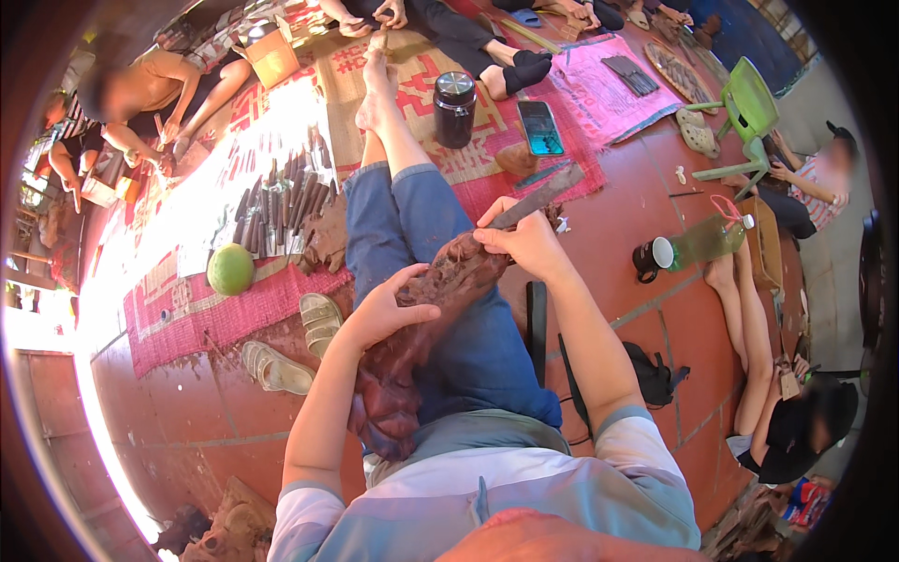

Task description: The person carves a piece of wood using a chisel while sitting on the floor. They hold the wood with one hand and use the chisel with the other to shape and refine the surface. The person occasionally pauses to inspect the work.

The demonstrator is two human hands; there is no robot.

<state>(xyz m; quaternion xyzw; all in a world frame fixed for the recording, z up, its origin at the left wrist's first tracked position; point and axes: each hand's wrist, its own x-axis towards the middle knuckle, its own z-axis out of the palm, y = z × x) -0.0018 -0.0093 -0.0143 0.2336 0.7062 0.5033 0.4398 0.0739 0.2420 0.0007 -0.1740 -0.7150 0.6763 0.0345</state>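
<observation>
Across my lap lies a long reddish-brown wood carving (386,403) with a knobbly, gnarled surface. Its thicker end rests near my waist and its upper end points away to the right. My left hand (389,309) grips it around the middle, thumb laid across the wood. Pinched in the fingers of my right hand (520,239) is a flat grey-brown strip-shaped tool (548,195), slanting up to the right. The tool is at the carving's upper end; whether its edge touches the wood there is hidden by my fingers.
Several dark slim tools (281,206) lie on a mat left of my legs, near a green round fruit (230,269) and sandals (276,366). Ahead are a black jar (454,110) and a phone (540,128). A mug (653,258) and green bottle (702,242) stand right. Other people sit around.
</observation>
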